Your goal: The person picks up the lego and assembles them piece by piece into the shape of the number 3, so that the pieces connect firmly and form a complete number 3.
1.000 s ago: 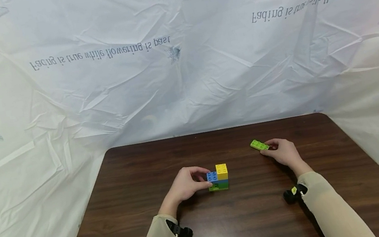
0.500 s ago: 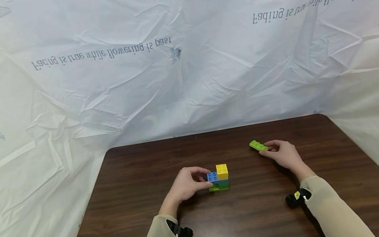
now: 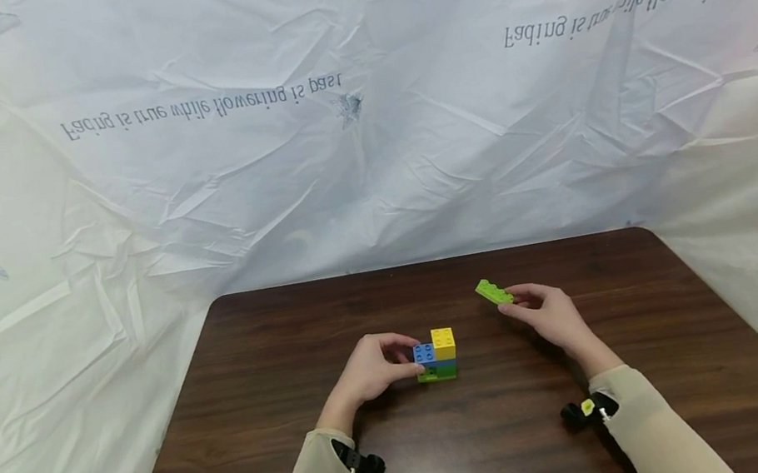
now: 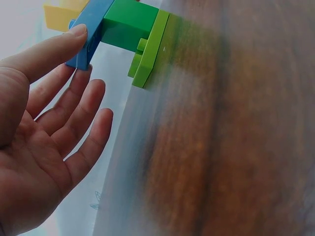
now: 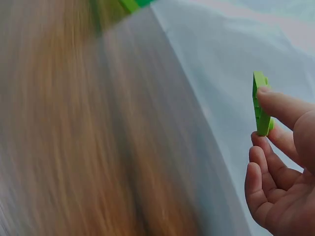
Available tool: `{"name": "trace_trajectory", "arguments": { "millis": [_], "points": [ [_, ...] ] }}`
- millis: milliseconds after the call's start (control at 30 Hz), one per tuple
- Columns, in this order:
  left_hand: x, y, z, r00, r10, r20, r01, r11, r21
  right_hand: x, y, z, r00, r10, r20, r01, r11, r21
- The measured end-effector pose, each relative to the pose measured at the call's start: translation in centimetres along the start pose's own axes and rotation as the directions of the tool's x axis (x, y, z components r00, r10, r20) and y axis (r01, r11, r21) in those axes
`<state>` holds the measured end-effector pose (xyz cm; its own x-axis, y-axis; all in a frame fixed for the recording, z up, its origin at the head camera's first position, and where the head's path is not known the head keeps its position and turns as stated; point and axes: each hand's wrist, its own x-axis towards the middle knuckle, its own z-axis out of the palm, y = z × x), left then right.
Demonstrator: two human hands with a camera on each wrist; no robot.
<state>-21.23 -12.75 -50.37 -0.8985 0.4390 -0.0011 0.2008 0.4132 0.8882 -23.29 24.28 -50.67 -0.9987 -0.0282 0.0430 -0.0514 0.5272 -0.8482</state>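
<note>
Near the table's middle stands a small stack of toy building bricks. Its yellow brick [image 3: 443, 343] sits on the right half of a blue brick [image 3: 424, 353]. Beneath are a dark green brick [image 4: 131, 22] and a lime green base plate [image 4: 151, 51]. My left hand [image 3: 368, 372] pinches the blue brick's left end between thumb and fingertips; the other fingers spread loosely below in the left wrist view. Farther back and right, my right hand [image 3: 555, 317] pinches one end of a lime green building brick [image 3: 492, 292], thin and studded, tilted and apart from the stack.
The dark wooden table [image 3: 287, 320] lies under both hands. Behind it hangs a wrinkled white printed sheet [image 3: 308, 181]. A black wrist camera sits on the left wrist [image 3: 368, 467] and another on the right wrist [image 3: 579, 414].
My right hand has moved left with the lime green brick, closer to the stack, and the brick has tilted. The left hand and the stack have stayed in place.
</note>
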Motion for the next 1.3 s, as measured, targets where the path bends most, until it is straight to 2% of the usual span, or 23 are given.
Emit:
{"name": "trace_trajectory", "arguments": {
  "millis": [433,733,1000,1300],
  "points": [
    [0.0,0.1,0.0,1.0,0.008,0.002,-0.008,1.0,0.001,-1.6,-4.7,2.7,0.991,-0.122,0.059,0.116,0.989,0.094],
    [0.2,-0.1,0.0,1.0,0.015,-0.002,-0.015,1.0,0.005,-2.2,-6.0,3.8,0.983,-0.162,0.088,0.151,0.981,0.121],
    [0.1,0.1,0.0,1.0,0.022,0.0,-0.022,1.0,0.011,-2.8,-7.0,4.4,0.962,-0.227,0.15,0.21,0.97,0.124],
    [0.1,-0.1,0.0,1.0,0.025,0.002,-0.025,1.0,0.009,-3.4,-7.8,4.8,0.954,-0.227,0.193,0.206,0.971,0.123]
  ]
}}
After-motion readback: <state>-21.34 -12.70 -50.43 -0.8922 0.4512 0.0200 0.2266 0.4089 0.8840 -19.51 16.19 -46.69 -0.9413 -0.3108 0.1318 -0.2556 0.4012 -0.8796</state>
